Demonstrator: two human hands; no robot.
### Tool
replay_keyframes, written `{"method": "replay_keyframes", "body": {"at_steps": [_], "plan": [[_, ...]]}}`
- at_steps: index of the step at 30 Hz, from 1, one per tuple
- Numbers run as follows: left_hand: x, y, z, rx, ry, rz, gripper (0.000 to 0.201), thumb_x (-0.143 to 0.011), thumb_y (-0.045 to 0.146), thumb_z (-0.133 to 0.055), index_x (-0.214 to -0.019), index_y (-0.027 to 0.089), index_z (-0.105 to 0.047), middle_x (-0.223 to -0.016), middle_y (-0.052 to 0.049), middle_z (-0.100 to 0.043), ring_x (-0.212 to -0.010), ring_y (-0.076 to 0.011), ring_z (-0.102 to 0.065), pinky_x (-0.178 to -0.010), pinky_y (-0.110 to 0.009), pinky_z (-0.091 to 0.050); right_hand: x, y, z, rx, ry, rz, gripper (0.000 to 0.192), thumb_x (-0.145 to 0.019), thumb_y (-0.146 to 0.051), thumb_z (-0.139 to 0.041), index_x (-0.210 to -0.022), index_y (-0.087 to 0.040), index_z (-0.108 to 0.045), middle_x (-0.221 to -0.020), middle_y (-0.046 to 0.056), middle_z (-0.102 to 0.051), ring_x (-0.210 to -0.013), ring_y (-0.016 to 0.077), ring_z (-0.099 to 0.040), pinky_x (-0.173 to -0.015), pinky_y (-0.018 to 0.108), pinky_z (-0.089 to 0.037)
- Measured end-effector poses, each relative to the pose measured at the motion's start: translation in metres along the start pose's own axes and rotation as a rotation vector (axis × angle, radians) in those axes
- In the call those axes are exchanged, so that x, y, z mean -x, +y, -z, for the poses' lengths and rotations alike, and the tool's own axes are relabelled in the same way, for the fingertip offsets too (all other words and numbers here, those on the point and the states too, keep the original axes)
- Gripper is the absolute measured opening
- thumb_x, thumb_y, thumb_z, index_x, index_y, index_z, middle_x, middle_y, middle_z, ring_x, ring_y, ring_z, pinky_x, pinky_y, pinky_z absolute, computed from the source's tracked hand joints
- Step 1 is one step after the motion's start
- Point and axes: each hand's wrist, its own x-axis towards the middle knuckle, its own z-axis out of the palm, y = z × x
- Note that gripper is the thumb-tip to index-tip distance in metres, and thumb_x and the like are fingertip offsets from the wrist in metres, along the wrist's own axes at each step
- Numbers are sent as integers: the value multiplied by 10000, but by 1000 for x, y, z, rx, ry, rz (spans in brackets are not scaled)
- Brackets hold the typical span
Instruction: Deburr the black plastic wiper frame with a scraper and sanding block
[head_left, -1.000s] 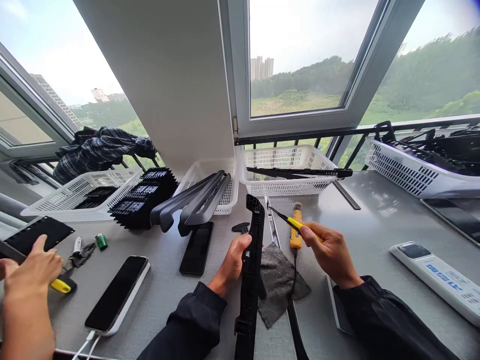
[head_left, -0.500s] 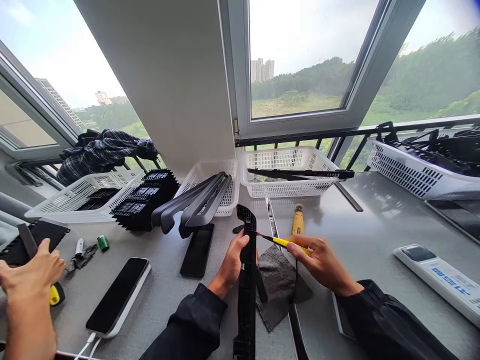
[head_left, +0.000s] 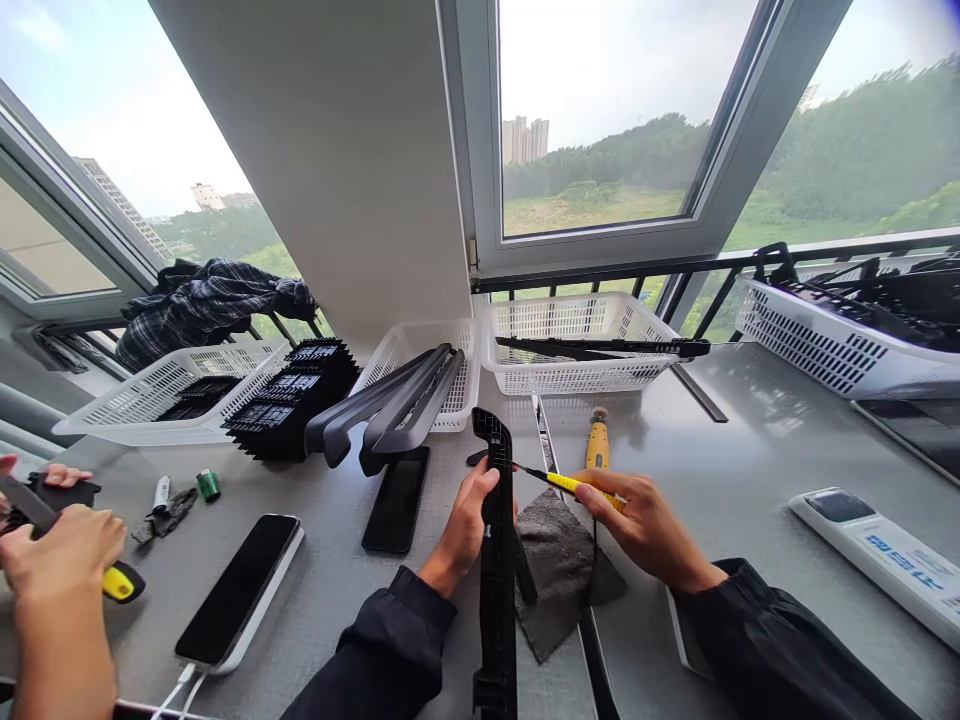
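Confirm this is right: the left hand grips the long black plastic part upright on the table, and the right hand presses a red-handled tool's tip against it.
Not quite. The tool in the right hand has a yellow handle, not red; the head view shows it. The rest holds: the left hand grips the long black plastic part, and the tool's tip meets it.

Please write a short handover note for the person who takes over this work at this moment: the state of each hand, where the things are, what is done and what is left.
Left hand: shut around the long black plastic part, held upright over the table.
Right hand: shut on the yellow-handled tool, tip at the part's upper edge.
Nearby: grey cloth under the part, yellow rotary tool behind it.
Done: part gripped, tool tip at it.
Left: working that edge, by the look of it; I cannot tell how far it is.
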Motion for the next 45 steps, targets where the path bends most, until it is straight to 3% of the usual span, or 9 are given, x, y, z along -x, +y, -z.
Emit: {"method": "replay_keyframes", "body": {"at_steps": [4, 6, 13, 21, 26, 30, 45], "plan": [[1, 0, -4, -4, 28, -14, 368, -931, 583, -596, -949, 227, -507, -620, 33, -595, -541, -139, -480, -511, -248, -448, 0, 1, -7, 37, 34, 26, 566, -1100, -549, -412, -710, -201, -630, -578, -37, -493, -519, 123, -464, -553, 258, -329], [2, 0, -6, -11, 32, -22, 358, -937, 576, -592, -930, 232, -492, -630, 32, -600, -555, -138, -481, -528, -247, -452, 0, 1, -9, 46, 36, 26, 570, -1105, -563, -397, -704, -210, -597, -576, -45, -457, -510, 123, -449, -544, 259, -320], [2, 1, -9, -1, 45, -9, 389, -924, 601, -620, -923, 230, -502, -629, 35, -593, -571, -133, -458, -553, -245, -422, 0, 1, -10, 67, -19, 38, 519, -1125, -544, -375, -949, -208, -729, -723, 4, -686, -629, 164, -626, -629, 259, -405], [4, 1, -10, -23, 62, -2, 396, -933, 609, -612, -878, 231, -507, -641, 31, -586, -575, -135, -473, -562, -254, -421, 0, 1, -12, 107, -49, 21, 572, -1123, -588, -353, -1027, -213, -774, -761, 28, -737, -679, 194, -674, -657, 278, -436], [4, 1, -10, -23, 62, 13, 390, -926, 604, -614, -890, 231, -505, -651, 26, -594, -577, -137, -474, -560, -257, -428, 1, 2, -11, 125, -12, 4, 585, -1113, -612, -361, -994, -211, -770, -759, 37, -737, -662, 194, -663, -645, 276, -425], [4, 1, -10, -16, 60, 7, 392, -920, 605, -626, -888, 235, -502, -656, 29, -593, -582, -139, -478, -558, -255, -435, 1, 1, -10, 159, 47, 4, 593, -1109, -611, -373, -882, -208, -744, -648, 8, -651, -572, 166, -591, -598, 268, -387], [3, 0, -9, -18, 56, 21, 376, -912, 590, -634, -911, 237, -503, -647, 35, -592, -563, -136, -477, -535, -247, -427, -1, 0, -10, 166, 37, -15, 614, -1098, -638, -360, -909, -215, -763, -687, 30, -697, -605, 182, -622, -609, 270, -415]]}}
